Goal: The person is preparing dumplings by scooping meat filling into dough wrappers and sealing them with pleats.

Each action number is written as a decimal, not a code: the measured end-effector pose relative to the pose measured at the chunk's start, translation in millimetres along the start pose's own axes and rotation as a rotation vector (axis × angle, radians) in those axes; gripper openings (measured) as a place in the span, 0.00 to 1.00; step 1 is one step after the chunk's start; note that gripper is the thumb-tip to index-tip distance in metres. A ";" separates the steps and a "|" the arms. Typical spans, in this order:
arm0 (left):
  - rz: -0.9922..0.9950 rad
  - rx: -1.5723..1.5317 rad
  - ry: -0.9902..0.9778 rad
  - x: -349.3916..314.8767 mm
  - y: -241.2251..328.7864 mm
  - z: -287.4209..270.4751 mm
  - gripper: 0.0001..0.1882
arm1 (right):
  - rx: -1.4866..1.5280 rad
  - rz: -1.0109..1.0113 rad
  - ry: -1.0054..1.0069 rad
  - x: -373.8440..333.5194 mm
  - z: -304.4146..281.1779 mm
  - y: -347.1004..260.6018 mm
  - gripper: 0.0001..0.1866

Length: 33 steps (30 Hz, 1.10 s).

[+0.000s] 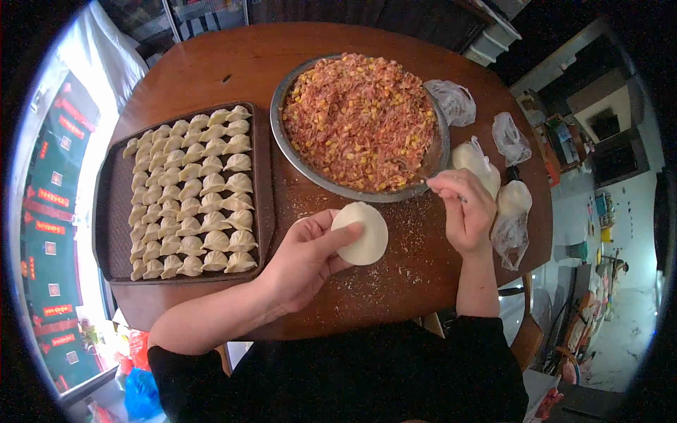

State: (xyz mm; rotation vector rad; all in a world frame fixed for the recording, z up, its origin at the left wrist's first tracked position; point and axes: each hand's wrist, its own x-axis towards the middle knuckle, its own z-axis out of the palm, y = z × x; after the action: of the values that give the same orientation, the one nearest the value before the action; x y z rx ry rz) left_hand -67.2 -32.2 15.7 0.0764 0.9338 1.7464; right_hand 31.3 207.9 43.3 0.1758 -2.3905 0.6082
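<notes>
A round white dumpling wrapper (369,238) lies flat across the fingers of my left hand (305,252), with the thumb pressed on its top. My right hand (465,208) is closed around a thin metal utensil (463,200) at the near right rim of a big metal bowl (310,178). Only bits of the utensil show, so its kind is unclear. Heaped in the bowl is pinkish minced filling (360,120) with yellow corn kernels. On the left, a dark tray (113,211) holds rows of pleated, folded dumplings (190,190).
Plastic bags with pale dough-like contents (513,199) lie right of the bowl, beside crumpled clear bags (510,137). Flour and crumbs dust the brown wooden table (367,296) near me. A wooden chair (525,331) stands at the lower right.
</notes>
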 end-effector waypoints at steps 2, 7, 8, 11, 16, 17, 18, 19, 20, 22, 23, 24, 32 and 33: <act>-0.017 0.020 0.055 -7.1 3.2 6.7 0.13 | 0.060 -0.042 0.016 -1.6 0.2 -2.3 0.04; -0.001 -0.051 0.120 -7.7 1.8 4.5 0.14 | 0.056 -0.043 0.104 -4.4 5.0 -8.7 0.08; 0.009 -0.068 0.122 -7.3 0.8 3.6 0.14 | 0.028 -0.076 0.070 -2.9 4.9 -8.0 0.08; 0.012 -0.103 0.142 -9.0 0.1 0.7 0.14 | 0.035 -0.116 0.005 0.6 1.4 -5.6 0.09; 0.024 -0.139 0.149 -12.2 -1.0 0.6 0.14 | 0.308 0.084 0.145 -7.8 -3.1 -6.9 0.11; 0.025 -0.145 0.149 -12.4 -2.2 -0.5 0.15 | 0.209 0.145 0.179 -6.9 -1.3 -9.6 0.14; 0.034 -0.145 0.149 -13.2 -2.0 -0.2 0.15 | 0.184 0.170 0.161 -5.9 0.6 -11.2 0.14; 0.043 -0.146 0.148 -14.5 -1.3 0.6 0.16 | 0.159 0.194 0.143 -5.1 2.4 -12.7 0.15; 0.051 -0.147 0.146 -15.7 -0.3 1.3 0.17 | 0.133 0.218 0.126 -4.2 4.0 -14.1 0.15; 0.084 -0.190 0.168 -17.6 1.4 3.3 0.15 | 0.251 0.263 0.164 -6.3 7.6 -18.1 0.16; 0.101 -0.213 0.180 -18.7 1.7 3.6 0.15 | 0.311 0.285 0.182 -7.6 9.0 -19.9 0.16; 0.113 -0.212 0.196 -19.9 1.9 3.0 0.15 | 0.321 0.279 0.196 -8.1 9.6 -21.0 0.15; 0.171 -0.245 0.203 -26.8 5.3 6.3 0.15 | 0.582 0.188 0.493 -19.5 17.3 -30.5 0.19; 0.168 -0.282 0.189 -27.8 6.8 8.6 0.15 | 0.545 0.070 0.416 -24.7 17.6 -29.0 0.17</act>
State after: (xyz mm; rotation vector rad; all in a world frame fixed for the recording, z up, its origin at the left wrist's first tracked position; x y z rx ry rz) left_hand -57.3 -51.3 36.5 -0.2023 0.8244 2.0530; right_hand 48.4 173.3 26.8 0.1771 -1.7963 1.1947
